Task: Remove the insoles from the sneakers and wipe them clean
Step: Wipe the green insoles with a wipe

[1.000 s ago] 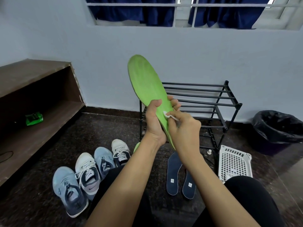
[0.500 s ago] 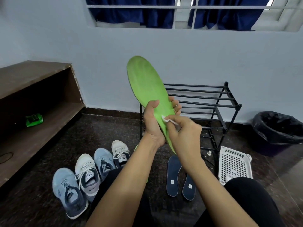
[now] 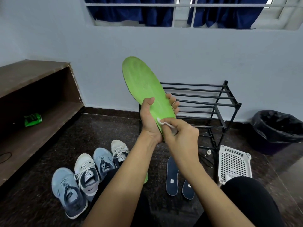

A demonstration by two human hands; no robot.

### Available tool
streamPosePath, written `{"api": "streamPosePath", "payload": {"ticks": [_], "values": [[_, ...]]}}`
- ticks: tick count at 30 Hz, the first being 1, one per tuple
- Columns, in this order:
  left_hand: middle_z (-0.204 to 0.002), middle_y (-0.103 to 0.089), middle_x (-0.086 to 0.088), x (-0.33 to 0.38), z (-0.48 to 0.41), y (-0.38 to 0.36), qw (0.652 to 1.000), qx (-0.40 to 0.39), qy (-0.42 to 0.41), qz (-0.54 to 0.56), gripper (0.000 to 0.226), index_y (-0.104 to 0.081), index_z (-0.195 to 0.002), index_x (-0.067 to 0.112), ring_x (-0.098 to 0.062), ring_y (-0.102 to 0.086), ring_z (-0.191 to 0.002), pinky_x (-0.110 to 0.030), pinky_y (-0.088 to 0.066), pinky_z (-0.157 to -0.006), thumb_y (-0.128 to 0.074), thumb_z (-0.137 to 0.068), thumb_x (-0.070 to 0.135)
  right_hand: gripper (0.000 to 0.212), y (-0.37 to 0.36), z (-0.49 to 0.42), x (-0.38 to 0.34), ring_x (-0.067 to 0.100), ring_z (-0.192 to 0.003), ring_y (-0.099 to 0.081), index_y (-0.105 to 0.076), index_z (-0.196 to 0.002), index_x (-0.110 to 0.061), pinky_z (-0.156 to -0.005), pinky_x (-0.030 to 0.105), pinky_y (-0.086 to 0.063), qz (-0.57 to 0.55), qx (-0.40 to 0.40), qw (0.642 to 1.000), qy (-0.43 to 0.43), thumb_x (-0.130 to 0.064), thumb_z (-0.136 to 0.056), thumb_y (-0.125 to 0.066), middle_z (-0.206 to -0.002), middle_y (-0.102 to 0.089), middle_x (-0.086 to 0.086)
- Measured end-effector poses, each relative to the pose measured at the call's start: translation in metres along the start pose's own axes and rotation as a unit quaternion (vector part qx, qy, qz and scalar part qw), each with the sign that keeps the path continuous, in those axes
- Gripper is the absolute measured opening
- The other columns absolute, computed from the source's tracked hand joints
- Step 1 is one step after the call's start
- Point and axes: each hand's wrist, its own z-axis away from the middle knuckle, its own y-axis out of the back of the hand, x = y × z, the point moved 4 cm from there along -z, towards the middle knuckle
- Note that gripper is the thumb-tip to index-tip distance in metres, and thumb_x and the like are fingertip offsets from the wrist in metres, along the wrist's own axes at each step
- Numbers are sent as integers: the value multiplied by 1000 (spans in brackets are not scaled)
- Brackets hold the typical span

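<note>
My left hand (image 3: 151, 119) grips the heel end of a green insole (image 3: 142, 81), which stands upright with its toe pointing up and left. My right hand (image 3: 179, 136) pinches a small white wipe (image 3: 161, 122) and presses it on the insole's lower part. Two dark blue insoles (image 3: 172, 174) lie on the floor under my right forearm. A sliver of a second green insole (image 3: 146, 178) shows beneath my left forearm. Several blue and white sneakers (image 3: 85, 174) stand in a row on the floor at lower left.
A black metal shoe rack (image 3: 205, 102) stands against the wall behind the insole. A white perforated basket (image 3: 234, 163) lies to its right, with a black-lined bin (image 3: 277, 128) beyond. A brown wooden shelf (image 3: 32, 102) holding a green packet (image 3: 32, 119) runs along the left.
The wipe in my right hand has slid a little down the insole toward the heel. The insole and my left hand have stayed almost in place.
</note>
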Motion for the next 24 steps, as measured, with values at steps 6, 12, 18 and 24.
{"api": "streamPosePath", "payload": {"ticks": [6,12,18,24], "values": [[-87,-60,-7,-9,5,-6,1000,3,6,-17,38,-58,-97,8,-19,-58,-83,-28,-51,-77,-47,-75,37,15,-1,-22,15,28,-63,-62,-75,-85,-11,-60,17,-26,125,71,989,26,-4,-80,-63,-71,-68,9],[-86,-65,-9,-1,-1,2,1000,5,8,-12,52,-64,-96,5,-21,-64,-77,-30,-53,-73,-68,-57,38,20,-1,6,-1,-5,-65,-58,-77,-88,-17,-60,1,-36,-1,-26,1000,-11,-1,-80,-67,-72,-68,-3],[-90,-66,-9,-6,-4,2,1000,2,9,-3,53,-65,-98,6,-21,-63,-81,-30,-52,-77,-67,-58,40,16,-1,-4,3,4,-64,-62,-77,-84,-15,-60,8,-40,13,5,1000,4,-2,-80,-67,-74,-72,3],[-86,-61,-8,-14,3,-5,999,14,19,-34,40,-60,-96,8,-20,-60,-82,-29,-52,-76,-50,-73,39,15,-1,-23,17,30,-66,-64,-75,-85,-10,-62,15,-27,118,72,990,30,-3,-79,-64,-74,-68,11]]}}
